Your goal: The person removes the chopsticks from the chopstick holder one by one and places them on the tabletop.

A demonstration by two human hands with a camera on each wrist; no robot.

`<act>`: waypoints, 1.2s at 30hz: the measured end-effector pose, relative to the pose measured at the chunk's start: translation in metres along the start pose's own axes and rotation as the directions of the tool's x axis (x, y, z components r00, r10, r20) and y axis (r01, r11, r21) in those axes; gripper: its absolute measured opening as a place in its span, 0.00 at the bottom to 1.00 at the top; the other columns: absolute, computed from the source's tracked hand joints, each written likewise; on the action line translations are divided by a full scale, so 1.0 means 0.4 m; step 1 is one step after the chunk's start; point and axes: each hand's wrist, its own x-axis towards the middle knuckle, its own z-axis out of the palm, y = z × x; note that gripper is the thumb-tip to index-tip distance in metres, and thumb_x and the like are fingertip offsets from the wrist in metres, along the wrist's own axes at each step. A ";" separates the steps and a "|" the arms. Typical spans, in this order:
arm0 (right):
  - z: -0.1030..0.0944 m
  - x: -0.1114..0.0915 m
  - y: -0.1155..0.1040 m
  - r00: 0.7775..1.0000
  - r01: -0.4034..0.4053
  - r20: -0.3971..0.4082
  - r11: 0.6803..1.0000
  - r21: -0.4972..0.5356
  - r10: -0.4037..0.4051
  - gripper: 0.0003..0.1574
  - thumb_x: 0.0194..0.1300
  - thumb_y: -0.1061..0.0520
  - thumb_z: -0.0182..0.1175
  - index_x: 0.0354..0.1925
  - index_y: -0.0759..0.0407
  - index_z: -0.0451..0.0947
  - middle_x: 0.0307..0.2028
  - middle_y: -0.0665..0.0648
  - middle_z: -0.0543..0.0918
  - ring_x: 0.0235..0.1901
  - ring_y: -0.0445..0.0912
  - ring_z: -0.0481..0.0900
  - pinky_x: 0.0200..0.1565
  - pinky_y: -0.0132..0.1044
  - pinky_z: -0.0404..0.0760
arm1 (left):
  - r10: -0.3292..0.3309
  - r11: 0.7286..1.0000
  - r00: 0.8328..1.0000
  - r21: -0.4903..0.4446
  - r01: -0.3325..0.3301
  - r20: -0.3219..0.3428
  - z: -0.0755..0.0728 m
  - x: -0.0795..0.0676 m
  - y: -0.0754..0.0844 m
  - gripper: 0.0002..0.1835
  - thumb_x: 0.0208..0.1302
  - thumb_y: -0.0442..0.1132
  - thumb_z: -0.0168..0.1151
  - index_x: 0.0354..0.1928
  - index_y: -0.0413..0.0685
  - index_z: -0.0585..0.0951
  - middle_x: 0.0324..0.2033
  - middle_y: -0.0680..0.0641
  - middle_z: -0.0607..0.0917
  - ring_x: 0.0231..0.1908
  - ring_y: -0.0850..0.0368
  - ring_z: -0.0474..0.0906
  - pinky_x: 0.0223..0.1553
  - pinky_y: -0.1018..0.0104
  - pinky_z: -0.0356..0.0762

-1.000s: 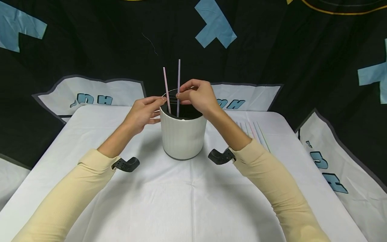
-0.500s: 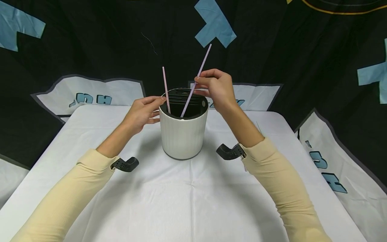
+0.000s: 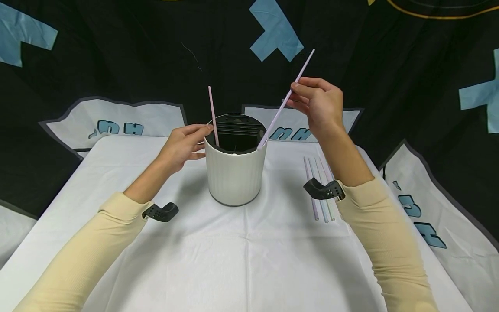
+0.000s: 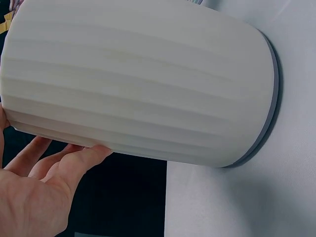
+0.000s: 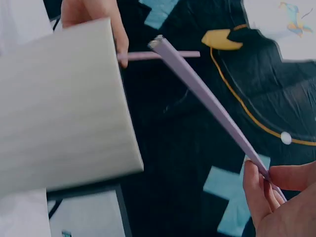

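A white ribbed pot with a black inside stands on the cloth-covered table. At its left rim is my left hand, its fingertips by a pink straw that leans upright in the pot. Lower fingers of that hand touch the outer wall in the left wrist view. Up and right of the pot, my right hand pinches a lilac straw near its upper part. That straw slants, its lower end overlapping the pot's right rim in the head view; in the right wrist view its open end points toward the pot.
Several pastel straws lie side by side on the table, right of the pot and partly behind the right wrist camera. A black cloth with blue patches hangs behind the table.
My right hand has moved up and to the right, drawing the lilac straw out of the pot's middle to its right rim. The left hand and the pink straw have stayed in place.
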 end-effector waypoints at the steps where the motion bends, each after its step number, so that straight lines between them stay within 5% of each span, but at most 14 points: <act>1: -0.013 0.002 -0.002 1.000 -0.015 -0.002 1.000 -0.006 0.015 0.12 0.66 0.62 0.68 0.48 0.61 0.84 0.44 0.57 0.87 0.40 0.49 0.90 0.43 0.34 0.88 | 0.000 1.000 1.000 0.005 0.000 -0.001 0.000 0.000 0.000 0.29 0.74 0.56 0.58 0.69 0.51 0.74 0.68 0.45 0.75 0.66 0.44 0.75 0.57 0.51 0.83; 8: -0.108 0.021 0.040 0.993 -0.107 0.020 0.959 -0.262 0.116 0.16 0.71 0.58 0.63 0.56 0.58 0.79 0.45 0.53 0.84 0.42 0.45 0.88 0.42 0.32 0.88 | 0.002 1.000 1.000 0.013 -0.002 0.004 -0.003 0.002 -0.002 0.30 0.73 0.57 0.59 0.70 0.51 0.73 0.69 0.45 0.74 0.66 0.43 0.75 0.57 0.51 0.83; 16: -0.223 0.060 0.155 0.974 -0.176 0.016 0.804 -0.569 0.225 0.21 0.75 0.56 0.58 0.63 0.58 0.76 0.50 0.54 0.83 0.37 0.40 0.87 0.47 0.33 0.87 | -0.001 1.000 1.000 0.014 0.001 0.006 -0.003 0.002 -0.002 0.30 0.73 0.57 0.58 0.70 0.50 0.73 0.70 0.45 0.74 0.67 0.43 0.74 0.57 0.51 0.83; 20: -0.272 0.063 0.210 0.959 -0.217 0.011 0.761 -0.611 0.282 0.24 0.74 0.56 0.58 0.65 0.61 0.74 0.49 0.55 0.83 0.37 0.40 0.86 0.46 0.32 0.88 | -0.003 1.000 1.000 0.011 0.003 0.005 -0.002 0.002 -0.002 0.30 0.73 0.56 0.58 0.70 0.50 0.73 0.69 0.45 0.74 0.67 0.43 0.74 0.57 0.51 0.83; 25: -0.319 0.061 0.275 0.948 -0.234 0.026 0.749 -0.620 0.318 0.26 0.72 0.58 0.62 0.64 0.67 0.74 0.40 0.51 0.86 0.34 0.39 0.87 0.43 0.33 0.89 | -0.006 1.000 1.000 0.011 0.006 0.004 -0.002 0.003 -0.002 0.30 0.73 0.57 0.58 0.70 0.51 0.73 0.69 0.45 0.74 0.66 0.43 0.75 0.57 0.50 0.83; 36: -0.362 0.052 0.373 0.917 -0.288 0.015 0.687 -0.667 0.400 0.28 0.70 0.60 0.63 0.64 0.69 0.73 0.38 0.57 0.87 0.30 0.42 0.87 0.48 0.42 0.89 | -0.009 1.000 1.000 -0.001 0.009 0.007 -0.001 0.004 0.000 0.30 0.73 0.57 0.59 0.70 0.50 0.73 0.69 0.45 0.74 0.66 0.43 0.75 0.57 0.51 0.83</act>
